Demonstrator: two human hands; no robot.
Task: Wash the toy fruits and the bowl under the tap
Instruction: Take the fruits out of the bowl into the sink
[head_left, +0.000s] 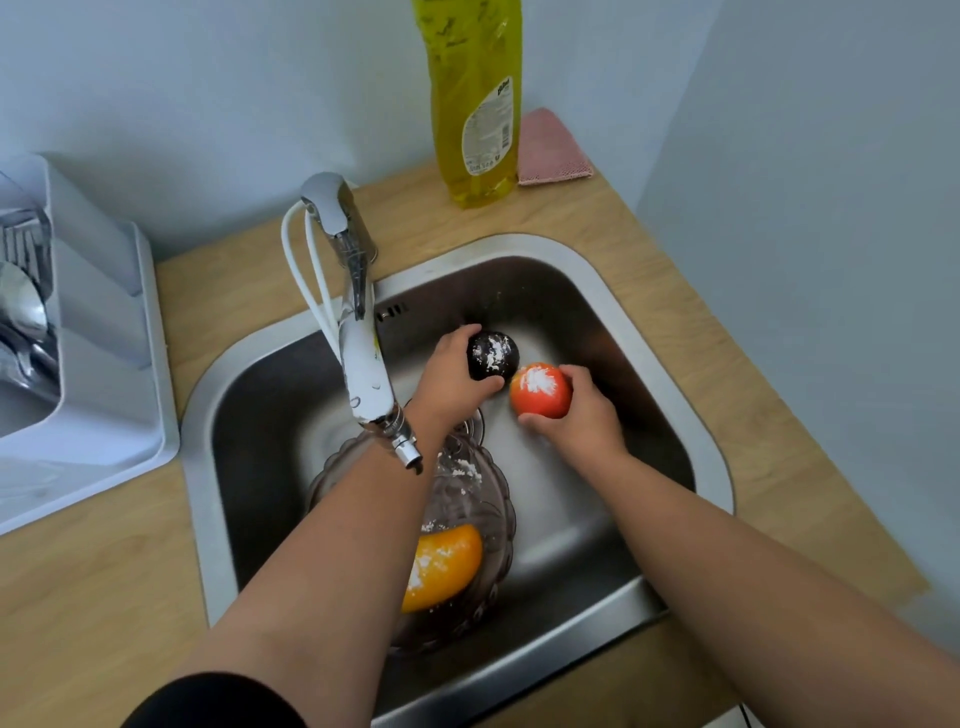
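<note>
My left hand (451, 375) grips a dark purple toy fruit (493, 354) smeared with white powder, held over the far part of the steel sink (649, 332). Just to its right, my right hand (582, 415) holds an orange-red toy fruit (539, 391), also dusted white. The two fruits almost touch. A clear ribbed bowl (488, 499) sits in the sink under my left forearm, with a yellow-orange toy fruit (441, 566) and white powder inside. The tap (363, 358) reaches over the bowl's far rim; no water stream is visible.
A yellow dish soap bottle (478, 104) and a pink cloth (550, 148) stand on the wooden counter (675, 270) behind the sink. A white drying rack (104, 364) with cutlery sits at the left. Walls close in at the back and right.
</note>
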